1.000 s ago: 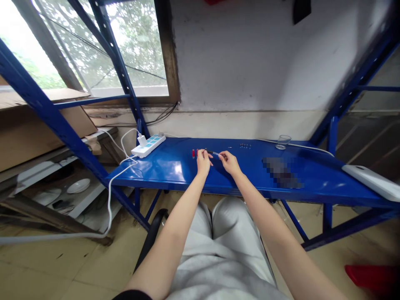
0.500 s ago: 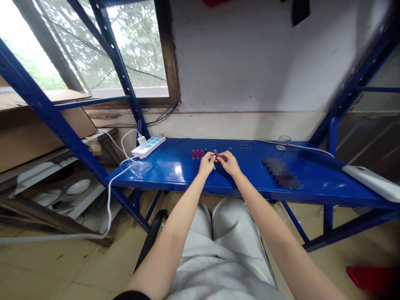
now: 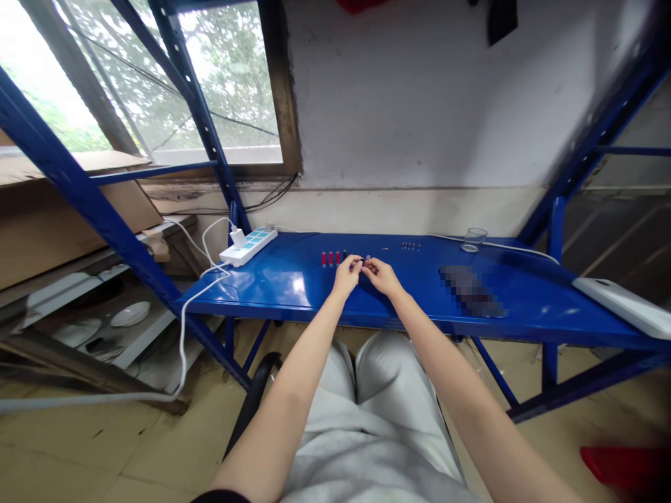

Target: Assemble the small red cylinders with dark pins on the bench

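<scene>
We sit at a glossy blue metal shelf bench (image 3: 293,283). A flat white plastic slab (image 3: 621,306) lies at its right end. A white power strip (image 3: 248,246) sits far left with one plug in it. Our left hand (image 3: 346,276) and right hand (image 3: 385,277) meet mid-bench. A clear glass cup (image 3: 474,238) stands upright, far right by the wall; we can't tell its contents. A row of small red cylinders (image 3: 330,258) stands just left of the left hand. Both hands' fingertips are pinched onto one tiny dark part (image 3: 361,263), held just right of that row. It's too small for us to make out its shape.
</scene>
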The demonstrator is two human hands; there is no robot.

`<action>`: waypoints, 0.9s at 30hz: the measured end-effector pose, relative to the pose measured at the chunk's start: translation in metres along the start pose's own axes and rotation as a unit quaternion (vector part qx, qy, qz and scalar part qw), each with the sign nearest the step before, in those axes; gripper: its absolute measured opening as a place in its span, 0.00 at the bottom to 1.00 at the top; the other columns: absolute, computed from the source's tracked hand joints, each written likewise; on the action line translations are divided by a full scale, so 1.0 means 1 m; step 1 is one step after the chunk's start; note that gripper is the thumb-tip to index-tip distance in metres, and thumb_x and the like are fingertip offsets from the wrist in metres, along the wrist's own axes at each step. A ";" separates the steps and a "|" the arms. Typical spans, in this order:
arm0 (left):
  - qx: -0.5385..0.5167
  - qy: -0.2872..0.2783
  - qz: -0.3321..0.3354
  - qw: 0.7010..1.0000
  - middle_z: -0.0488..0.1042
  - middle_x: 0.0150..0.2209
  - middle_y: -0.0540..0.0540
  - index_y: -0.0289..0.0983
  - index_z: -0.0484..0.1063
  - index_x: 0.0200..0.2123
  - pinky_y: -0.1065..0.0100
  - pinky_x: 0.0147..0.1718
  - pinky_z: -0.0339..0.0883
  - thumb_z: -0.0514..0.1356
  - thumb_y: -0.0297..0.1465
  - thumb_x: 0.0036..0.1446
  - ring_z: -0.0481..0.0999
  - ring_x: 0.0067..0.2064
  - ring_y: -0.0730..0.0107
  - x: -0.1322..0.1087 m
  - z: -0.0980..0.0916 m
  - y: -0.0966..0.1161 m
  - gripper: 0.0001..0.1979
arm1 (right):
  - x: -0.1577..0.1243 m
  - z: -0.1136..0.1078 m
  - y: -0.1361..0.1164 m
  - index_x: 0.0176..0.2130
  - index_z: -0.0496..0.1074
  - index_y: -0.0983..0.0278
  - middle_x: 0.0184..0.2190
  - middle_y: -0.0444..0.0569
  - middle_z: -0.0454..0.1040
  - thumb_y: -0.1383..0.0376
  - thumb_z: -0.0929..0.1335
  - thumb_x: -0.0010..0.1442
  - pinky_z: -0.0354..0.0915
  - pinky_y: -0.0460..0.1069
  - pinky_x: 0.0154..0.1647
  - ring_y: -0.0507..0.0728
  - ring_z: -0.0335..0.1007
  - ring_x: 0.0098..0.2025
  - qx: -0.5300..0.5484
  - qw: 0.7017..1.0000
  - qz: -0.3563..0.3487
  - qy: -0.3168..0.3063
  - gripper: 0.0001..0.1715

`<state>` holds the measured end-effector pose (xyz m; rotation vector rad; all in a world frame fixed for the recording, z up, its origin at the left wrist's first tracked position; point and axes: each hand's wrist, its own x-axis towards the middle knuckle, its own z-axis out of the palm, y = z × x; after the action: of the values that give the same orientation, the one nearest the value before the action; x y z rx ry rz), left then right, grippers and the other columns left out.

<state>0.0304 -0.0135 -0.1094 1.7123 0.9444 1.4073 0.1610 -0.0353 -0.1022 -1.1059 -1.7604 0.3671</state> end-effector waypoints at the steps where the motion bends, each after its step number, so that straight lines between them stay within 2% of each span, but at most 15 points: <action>1: 0.005 0.008 0.007 1.000 0.69 0.27 0.49 0.36 0.70 0.38 0.75 0.22 0.62 0.54 0.32 0.55 0.66 0.22 0.79 0.000 0.000 0.001 0.10 | 0.000 0.000 0.000 0.30 0.67 0.64 0.22 0.45 0.68 0.57 0.63 0.54 0.58 0.45 0.27 0.51 0.62 0.24 -0.002 1.000 0.001 -0.002 0.12; 8: 0.017 0.022 0.012 1.000 0.74 0.31 0.45 0.37 0.74 0.36 0.70 0.32 0.67 0.57 0.32 0.53 0.72 0.31 0.71 -0.001 0.000 0.009 0.09 | 0.000 -0.002 -0.001 0.28 0.65 0.64 0.22 0.44 0.67 0.57 0.63 0.53 0.58 0.45 0.26 0.50 0.61 0.23 -0.026 1.000 -0.007 -0.003 0.12; 11: 0.022 0.021 0.011 0.999 0.75 0.33 0.45 0.37 0.74 0.37 0.70 0.31 0.67 0.57 0.33 0.53 0.72 0.30 0.72 -0.002 -0.001 0.012 0.10 | -0.001 -0.003 -0.002 0.28 0.65 0.63 0.22 0.44 0.68 0.57 0.63 0.54 0.58 0.45 0.26 0.50 0.61 0.23 -0.034 0.999 -0.010 0.002 0.12; 13: 0.028 0.026 0.006 0.999 0.75 0.32 0.45 0.37 0.74 0.40 0.71 0.29 0.66 0.55 0.34 0.55 0.71 0.26 0.74 -0.003 -0.001 0.013 0.12 | -0.001 -0.003 -0.002 0.29 0.66 0.63 0.23 0.45 0.68 0.57 0.63 0.53 0.58 0.46 0.27 0.51 0.61 0.23 -0.051 0.998 -0.003 0.025 0.12; 17: 0.041 0.038 -0.016 0.998 0.72 0.28 0.48 0.36 0.72 0.42 0.74 0.20 0.61 0.50 0.34 0.58 0.64 0.18 0.80 -0.004 -0.003 0.013 0.15 | 0.007 -0.005 0.006 0.28 0.67 0.64 0.23 0.47 0.70 0.56 0.63 0.52 0.59 0.47 0.28 0.52 0.63 0.24 -0.078 0.990 0.050 0.102 0.13; 20: 0.060 0.038 -0.025 0.997 0.70 0.25 0.50 0.35 0.72 0.39 0.75 0.20 0.60 0.50 0.31 0.57 0.63 0.17 0.81 -0.004 -0.004 0.012 0.13 | 0.021 -0.006 0.017 0.28 0.68 0.65 0.25 0.49 0.72 0.57 0.64 0.51 0.61 0.48 0.31 0.54 0.66 0.26 -0.082 0.981 0.124 0.122 0.13; 22: 0.069 0.038 -0.029 0.997 0.70 0.24 0.50 0.35 0.71 0.38 0.76 0.20 0.60 0.50 0.31 0.57 0.64 0.18 0.81 -0.004 -0.004 0.012 0.12 | 0.032 -0.008 0.026 0.28 0.69 0.65 0.25 0.50 0.73 0.59 0.64 0.51 0.62 0.48 0.32 0.55 0.68 0.28 -0.101 0.974 0.166 0.117 0.12; 27: 0.066 0.026 -0.040 0.997 0.69 0.22 0.51 0.35 0.71 0.37 0.77 0.20 0.59 0.49 0.31 0.57 0.63 0.17 0.81 -0.004 -0.005 0.013 0.12 | 0.046 -0.011 0.048 0.32 0.71 0.65 0.30 0.51 0.74 0.63 0.65 0.52 0.61 0.48 0.33 0.56 0.69 0.34 -0.218 0.956 0.185 0.059 0.09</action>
<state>0.0265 -0.0224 -0.0995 1.7196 1.1454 1.3695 0.1907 0.0248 -0.1028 -1.7483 -1.5607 0.1289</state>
